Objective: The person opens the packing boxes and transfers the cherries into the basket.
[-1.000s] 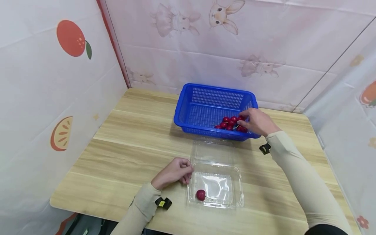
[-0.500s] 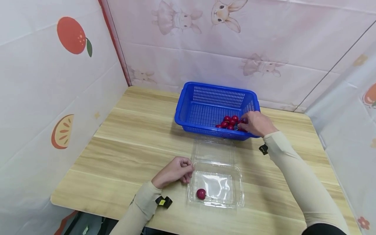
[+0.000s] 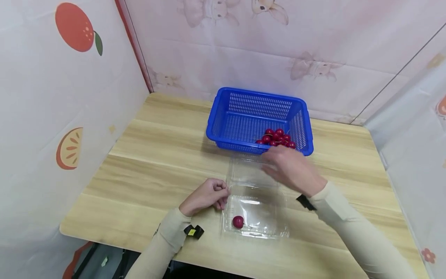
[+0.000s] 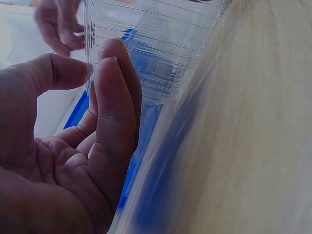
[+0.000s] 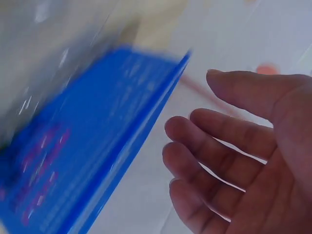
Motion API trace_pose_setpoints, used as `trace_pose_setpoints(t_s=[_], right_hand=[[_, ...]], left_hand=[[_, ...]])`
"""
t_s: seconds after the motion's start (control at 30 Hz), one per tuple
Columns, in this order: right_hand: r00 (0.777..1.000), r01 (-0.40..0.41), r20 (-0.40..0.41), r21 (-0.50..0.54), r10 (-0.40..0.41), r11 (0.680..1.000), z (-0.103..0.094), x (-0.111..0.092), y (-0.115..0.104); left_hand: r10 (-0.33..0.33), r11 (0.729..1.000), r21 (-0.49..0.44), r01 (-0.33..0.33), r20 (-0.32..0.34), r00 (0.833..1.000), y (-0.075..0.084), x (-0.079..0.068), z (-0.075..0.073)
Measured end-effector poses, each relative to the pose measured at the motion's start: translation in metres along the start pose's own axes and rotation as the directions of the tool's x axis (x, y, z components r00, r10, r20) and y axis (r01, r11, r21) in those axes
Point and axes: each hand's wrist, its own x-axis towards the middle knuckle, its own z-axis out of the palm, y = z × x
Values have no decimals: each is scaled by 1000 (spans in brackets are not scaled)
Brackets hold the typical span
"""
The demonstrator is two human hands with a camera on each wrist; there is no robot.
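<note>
With thumb and fingers, my left hand (image 3: 205,195) pinches the left rim of a clear plastic clamshell box (image 3: 259,217); the left wrist view shows the rim between thumb and fingertips. A single dark red cherry (image 3: 238,222) with its stem lies in the box's near left corner. My right hand (image 3: 292,168) hovers over the box's unfolded lid (image 3: 244,172), just in front of a blue plastic basket (image 3: 240,126). Its fingers (image 5: 219,161) are spread and slightly bent, holding nothing in the right wrist view. Several cherries (image 3: 276,136) sit in the basket's near right part.
The wooden table (image 3: 156,174) carries the basket at its back, against a pink printed curtain (image 3: 258,66). White printed sheets (image 3: 31,135) hang at the left and right. Black wrist straps (image 3: 194,231) are on both sleeves.
My right hand has left the cherries in the basket and come back toward me, over the lid. The left hand stays at the box rim. The head view has tilted slightly down.
</note>
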Motion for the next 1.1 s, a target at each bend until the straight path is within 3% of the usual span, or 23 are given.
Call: trace_pose_setpoints(t_s=[0.17, 0.3, 0.47, 0.83, 1.1], right_hand=[[985, 157, 80, -52, -153, 986, 17, -11, -42], [948, 280, 189, -108, -257, 954, 33, -16, -63], [898, 372, 318, -173, -305, 912, 49, -19, -79], [870, 424, 365, -206, -332, 882, 72, -29, -91], [861, 415, 397, -188, -318, 890, 75, -30, -90]], left_hand=[[-9, 1000, -5, 9, 1, 1000, 4, 1, -2], [-9, 1000, -1, 9, -3, 1000, 4, 1, -3], [-9, 1000, 4, 9, -13, 1000, 2, 2, -2], [-16, 1000, -2, 16, -7, 1000, 0, -1, 1], [-4, 1000, 1, 4, -4, 1000, 1, -1, 1]])
